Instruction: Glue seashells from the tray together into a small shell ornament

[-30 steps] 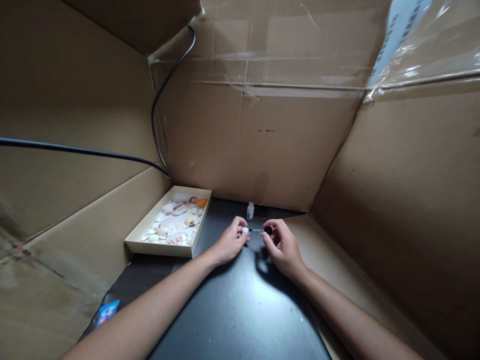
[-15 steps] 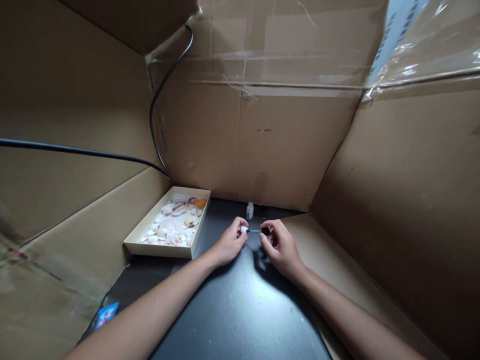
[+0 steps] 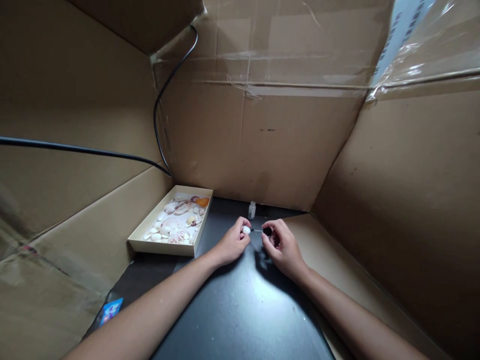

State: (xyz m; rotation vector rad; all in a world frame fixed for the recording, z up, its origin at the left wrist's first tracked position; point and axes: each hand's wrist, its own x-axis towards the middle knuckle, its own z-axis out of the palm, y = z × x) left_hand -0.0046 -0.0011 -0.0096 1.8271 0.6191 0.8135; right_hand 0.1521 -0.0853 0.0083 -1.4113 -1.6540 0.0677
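My left hand [image 3: 235,241] pinches a small white shell-like piece [image 3: 246,230] between thumb and fingers. Opposite it, my right hand [image 3: 284,247] grips the black cap of a brush applicator [image 3: 267,231]. The applicator's thin stem points left, and its dark tip is at the white piece; whether it touches cannot be made out. Just behind the hands a small clear glass bottle [image 3: 252,211] stands upright without a lid. To the left lies a shallow cream box [image 3: 161,247] with several shells on a white base, one of them orange.
Cardboard walls [image 3: 285,155] enclose the dark tabletop [image 3: 240,310] at the back and both sides. A black cable [image 3: 75,148] runs along the left wall. A blue packet [image 3: 110,311] lies by my left forearm. A cardboard flap [image 3: 330,265] covers the right side.
The view has shifted slightly, so everything sits a little farther right. More of the white piece shows between my left fingers, and the brush tip stays beside it.
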